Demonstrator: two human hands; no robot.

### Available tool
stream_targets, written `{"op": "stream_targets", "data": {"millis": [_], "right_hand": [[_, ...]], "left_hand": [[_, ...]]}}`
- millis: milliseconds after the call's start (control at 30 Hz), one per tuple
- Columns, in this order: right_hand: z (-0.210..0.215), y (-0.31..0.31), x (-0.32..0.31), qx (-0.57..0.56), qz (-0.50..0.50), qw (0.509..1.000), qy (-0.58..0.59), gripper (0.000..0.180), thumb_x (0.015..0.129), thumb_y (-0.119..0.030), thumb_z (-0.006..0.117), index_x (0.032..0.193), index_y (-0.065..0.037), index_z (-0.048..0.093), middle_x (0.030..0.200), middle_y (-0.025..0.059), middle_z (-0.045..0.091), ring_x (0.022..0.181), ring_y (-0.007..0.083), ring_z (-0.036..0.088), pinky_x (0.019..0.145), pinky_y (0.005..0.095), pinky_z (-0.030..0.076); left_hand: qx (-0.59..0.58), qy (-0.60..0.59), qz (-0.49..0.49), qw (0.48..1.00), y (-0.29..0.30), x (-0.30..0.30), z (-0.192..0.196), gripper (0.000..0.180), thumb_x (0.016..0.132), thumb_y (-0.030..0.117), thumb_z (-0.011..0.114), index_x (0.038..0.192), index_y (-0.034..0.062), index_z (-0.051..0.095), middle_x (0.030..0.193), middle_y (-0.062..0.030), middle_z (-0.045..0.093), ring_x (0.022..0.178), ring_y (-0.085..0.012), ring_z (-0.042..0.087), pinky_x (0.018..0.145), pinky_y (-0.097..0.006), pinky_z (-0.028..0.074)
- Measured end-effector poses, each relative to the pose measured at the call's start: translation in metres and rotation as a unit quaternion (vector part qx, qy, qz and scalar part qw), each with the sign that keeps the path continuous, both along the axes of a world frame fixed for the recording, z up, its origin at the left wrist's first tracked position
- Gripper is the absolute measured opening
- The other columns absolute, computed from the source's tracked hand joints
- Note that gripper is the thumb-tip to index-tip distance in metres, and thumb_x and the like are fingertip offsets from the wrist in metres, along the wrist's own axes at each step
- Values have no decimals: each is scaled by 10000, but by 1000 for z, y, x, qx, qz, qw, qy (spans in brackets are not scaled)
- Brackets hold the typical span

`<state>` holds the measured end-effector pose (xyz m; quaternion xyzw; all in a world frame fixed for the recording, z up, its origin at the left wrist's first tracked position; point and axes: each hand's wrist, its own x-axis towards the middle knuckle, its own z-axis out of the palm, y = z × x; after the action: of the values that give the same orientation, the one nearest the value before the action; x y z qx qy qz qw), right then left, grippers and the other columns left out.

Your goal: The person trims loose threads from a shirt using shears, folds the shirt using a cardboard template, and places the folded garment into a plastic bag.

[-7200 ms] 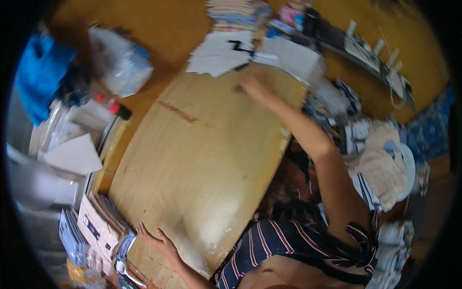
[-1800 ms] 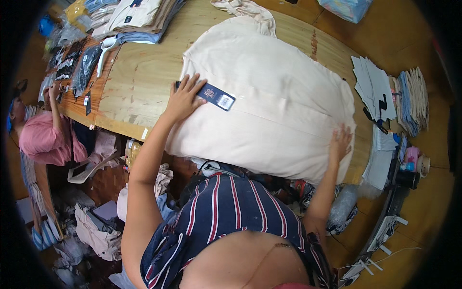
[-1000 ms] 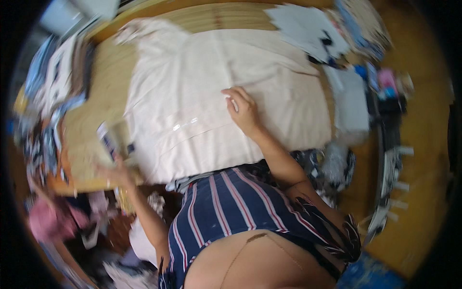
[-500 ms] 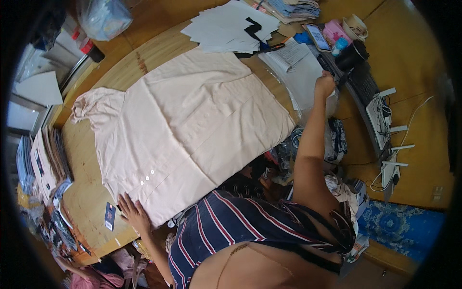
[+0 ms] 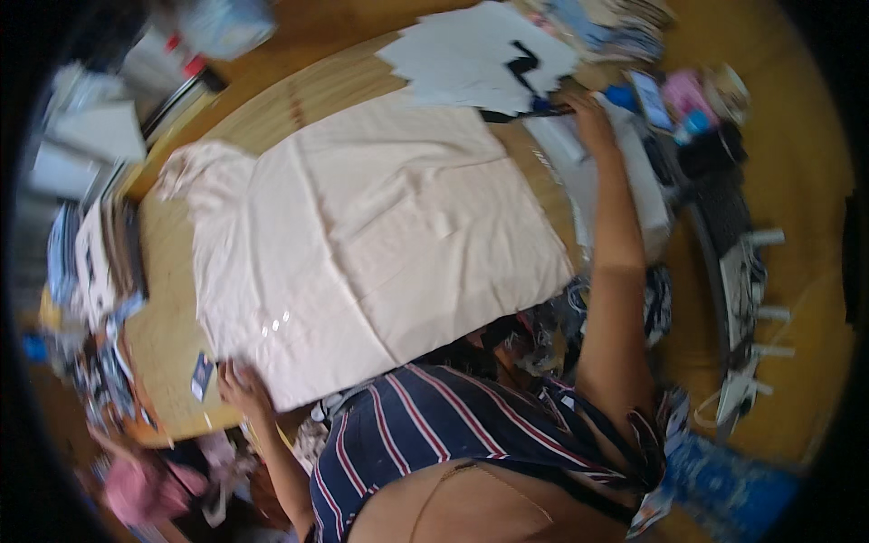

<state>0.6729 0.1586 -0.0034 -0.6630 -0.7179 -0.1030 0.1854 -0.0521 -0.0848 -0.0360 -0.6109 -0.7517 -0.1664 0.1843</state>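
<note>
A pale pink garment (image 5: 380, 253) lies spread over the wooden table, buttons near its lower left part and one crumpled end at the far left. My left hand (image 5: 243, 389) rests at its near left edge, fingers apart and slightly bent. Beside that hand is a dark hang tag (image 5: 202, 376). Stretched out to the far right, my right hand (image 5: 587, 116) is over a dark slim tool (image 5: 543, 109) near the papers. Its fingertips are blurred, so whether they grip the tool does not show.
White paper sheets (image 5: 480, 54) lie at the back, with folded clothes (image 5: 625, 32) beyond. On the right are a phone (image 5: 650, 100), a black cup (image 5: 711, 152) and white devices with cables (image 5: 742, 290). Folded garments (image 5: 104, 262) stand on the left; another person's pink clothing (image 5: 154, 489) shows at lower left.
My right hand has moved away from beside the keyboard, left and farther out to the dark tool. My left hand stays at the garment's edge, its fingers more bent. The whole view has shifted.
</note>
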Motion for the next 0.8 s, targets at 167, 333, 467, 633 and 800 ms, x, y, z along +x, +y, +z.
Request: {"op": "stream_targets", "data": {"millis": [167,333,467,633,800], "right_hand": [[-23,26,43,-103,-46,986,-126,297,662,-44,605,958,-26,592,904,198,587,804,318,569,698,383,434],[41,-10,19,-99,-327,934,-106,376,681,-309,671,961,-75,582,938,160,599,831,330,576,699,408,455],[35,-30,-54,48,-179,962,199,369,727,-237,647,1049,-76,572,884,110,609,766,186,581,656,285,454],[38,-103,-341,-145,129,880,434,307,694,-47,640,995,-30,577,851,69,600,745,137,560,659,244,453],[16,-143,-454,-237,208,851,420,256,651,-21,674,897,-13,604,748,21,553,622,83,496,569,210,424]], "left_hand": [[86,-119,-6,989,13,20,22,287,725,7,543,1011,30,562,1019,-156,526,972,-313,479,847,-384,366],[51,-307,-47,949,28,39,36,244,673,-82,547,881,33,603,875,-110,544,800,-237,549,658,-286,454],[-37,-393,-156,905,47,71,35,233,669,1,604,901,13,599,854,-113,548,758,-244,551,648,-292,449],[17,-316,-227,921,64,98,29,175,681,62,634,852,27,621,840,-99,553,714,-254,550,644,-300,447],[-45,-354,-229,905,79,91,19,136,709,95,612,818,16,596,781,-96,554,692,-273,537,649,-325,431]]}}
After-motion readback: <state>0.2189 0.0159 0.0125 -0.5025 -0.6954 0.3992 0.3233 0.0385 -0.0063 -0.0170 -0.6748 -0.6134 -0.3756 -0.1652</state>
